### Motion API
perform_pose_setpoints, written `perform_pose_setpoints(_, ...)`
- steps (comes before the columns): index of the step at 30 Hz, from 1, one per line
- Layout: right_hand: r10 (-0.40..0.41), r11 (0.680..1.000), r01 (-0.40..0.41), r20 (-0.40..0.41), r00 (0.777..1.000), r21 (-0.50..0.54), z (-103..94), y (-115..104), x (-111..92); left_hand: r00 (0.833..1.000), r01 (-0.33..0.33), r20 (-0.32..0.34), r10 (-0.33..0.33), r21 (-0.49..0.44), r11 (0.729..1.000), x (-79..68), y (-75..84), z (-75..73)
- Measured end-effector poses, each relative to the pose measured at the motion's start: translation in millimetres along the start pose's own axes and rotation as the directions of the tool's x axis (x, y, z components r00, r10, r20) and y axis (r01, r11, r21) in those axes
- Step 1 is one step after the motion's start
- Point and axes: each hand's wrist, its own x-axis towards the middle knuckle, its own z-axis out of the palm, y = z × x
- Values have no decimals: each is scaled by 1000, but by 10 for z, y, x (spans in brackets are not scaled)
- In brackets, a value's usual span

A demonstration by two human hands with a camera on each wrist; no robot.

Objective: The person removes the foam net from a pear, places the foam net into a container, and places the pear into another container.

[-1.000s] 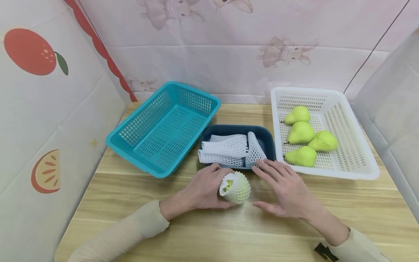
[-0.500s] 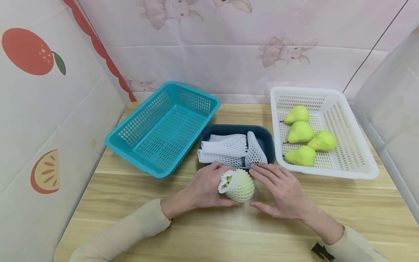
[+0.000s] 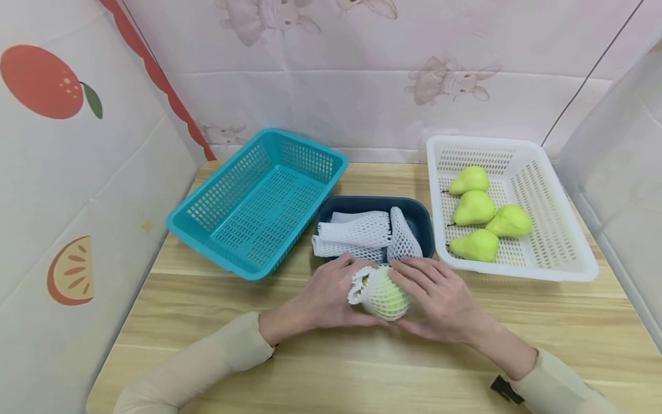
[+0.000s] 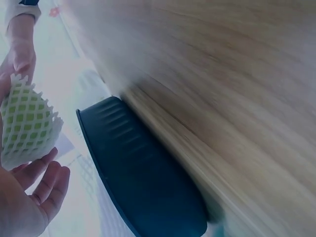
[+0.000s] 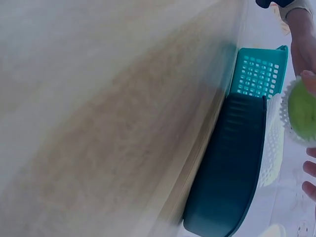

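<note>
A green pear in a white foam net sleeve (image 3: 387,294) is between my two hands, above the table's near half. My left hand (image 3: 331,294) grips it from the left, thumb low and fingers behind. On the other side my right hand (image 3: 442,299) holds it with fingertips over the net and thumb beneath. The sleeve's open, ruffled end faces left, with a bit of green showing inside. Just behind the hands stands a dark blue tray (image 3: 421,221) holding several white foam sleeves (image 3: 357,231). In the right wrist view bare green pear skin (image 5: 302,111) shows within the net's ruffled rim.
A turquoise basket (image 3: 227,253) stands at the back left with nothing seen in it. At the back right, a white basket (image 3: 564,230) holds several bare pears (image 3: 474,208). The wooden table (image 3: 331,374) meets fabric-covered walls behind and at the sides.
The netted pear has shifted slightly right in my left hand. My right hand has moved left, from apart to touching the pear and closing around its right side.
</note>
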Motion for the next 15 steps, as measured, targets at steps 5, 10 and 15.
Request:
perform_pose_setpoints(5,-2,1000,2,-21,1000,-21,28,-12,32,1000,8,-1,-8,-19,1000,21,35,13)
perform_pose_setpoints(10,-6,999,4,-50,999,-39,52,-2,46,999,40,35,-38,-61,997,22,51,19)
perform_pose_setpoints(15,-17,999,13,-68,998,-51,61,16,40,997,55,49,-51,-71,996,2,30,14)
